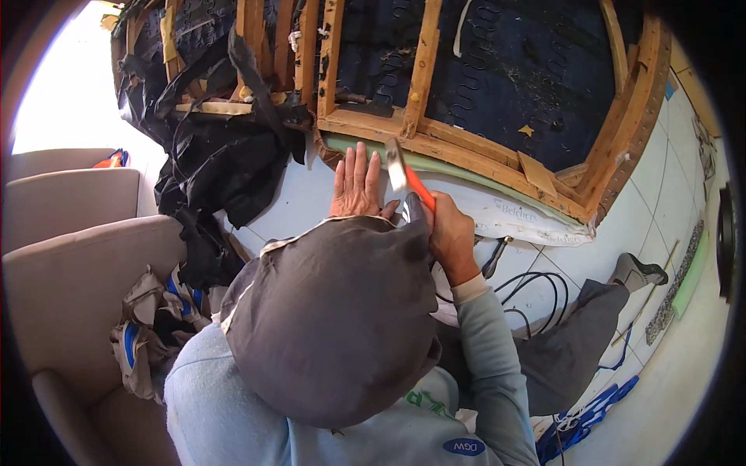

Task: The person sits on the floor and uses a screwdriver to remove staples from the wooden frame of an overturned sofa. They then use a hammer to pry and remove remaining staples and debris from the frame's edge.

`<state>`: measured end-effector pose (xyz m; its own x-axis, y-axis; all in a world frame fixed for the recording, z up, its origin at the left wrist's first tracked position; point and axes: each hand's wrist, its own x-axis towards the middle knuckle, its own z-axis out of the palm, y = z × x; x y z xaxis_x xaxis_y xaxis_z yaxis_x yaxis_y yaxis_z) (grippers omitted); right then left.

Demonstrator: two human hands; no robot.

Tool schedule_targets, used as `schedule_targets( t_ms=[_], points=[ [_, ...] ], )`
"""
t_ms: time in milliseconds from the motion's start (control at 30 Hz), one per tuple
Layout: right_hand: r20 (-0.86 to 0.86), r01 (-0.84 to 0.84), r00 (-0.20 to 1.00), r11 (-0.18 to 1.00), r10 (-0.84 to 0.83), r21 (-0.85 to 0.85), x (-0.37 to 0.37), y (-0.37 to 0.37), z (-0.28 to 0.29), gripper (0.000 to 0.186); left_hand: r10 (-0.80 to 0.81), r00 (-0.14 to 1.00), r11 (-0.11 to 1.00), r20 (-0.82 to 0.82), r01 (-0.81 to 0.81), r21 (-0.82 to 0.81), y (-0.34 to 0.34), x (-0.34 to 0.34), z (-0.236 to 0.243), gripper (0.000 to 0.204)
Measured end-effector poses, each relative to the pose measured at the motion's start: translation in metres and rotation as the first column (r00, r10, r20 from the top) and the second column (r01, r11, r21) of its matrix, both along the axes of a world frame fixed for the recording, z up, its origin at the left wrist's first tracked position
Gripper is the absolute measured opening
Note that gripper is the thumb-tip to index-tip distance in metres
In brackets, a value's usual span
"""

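My left hand [357, 185] lies with its fingers stretched out against the green foam strip [443, 165] along the near edge of a wooden furniture frame [474, 158]. My right hand [453, 233] is closed round the orange handle of a hammer [420, 189], whose pale metal head is blurred and lies close to the frame's edge, right of my left fingers. A dark glossy part beside the handle is unclear. A rounded dark grey cloth shape [334, 311], like a cap, hides my left forearm. White printed cloth [517, 221] runs below the foam.
Torn black fabric [221, 175] hangs from the frame's left side. Beige armchairs [85, 287] stand at the left, near crumpled grey and blue cloth [148, 334]. Black cable [556, 287] coils on the tiles. Farther right lie a green foam strip [690, 279] and blue straps [590, 415].
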<state>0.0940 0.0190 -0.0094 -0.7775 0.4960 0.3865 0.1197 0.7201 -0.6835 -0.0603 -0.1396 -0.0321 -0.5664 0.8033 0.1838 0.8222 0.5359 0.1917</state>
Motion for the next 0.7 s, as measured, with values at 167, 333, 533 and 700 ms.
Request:
schedule_targets(
  t_ms=[167,333,533,700],
  points=[
    [0.36,-0.026,0.933,0.996,-0.007,0.087,-0.01,0.004,-0.01,0.017,0.047,0.991,0.991,0.122,-0.031,-0.129,-0.001,0.013,0.006,0.122],
    [0.063,-0.07,0.996,0.987,0.061,0.147,-0.007,0.003,-0.005,0.016,0.018,0.998,0.985,0.057,-0.008,-0.174,-0.006,0.01,0.001,0.129],
    [0.228,-0.043,0.974,0.99,0.011,0.133,-0.01,-0.002,-0.015,0.021,0.018,0.99,0.988,0.142,0.005,-0.156,-0.013,0.012,-0.008,0.125],
    [0.168,-0.002,0.986,1.0,0.0,0.011,-0.008,-0.004,0.006,0.025,-0.004,0.982,0.989,0.189,0.032,-0.143,-0.013,0.012,-0.016,0.116]
  ],
)
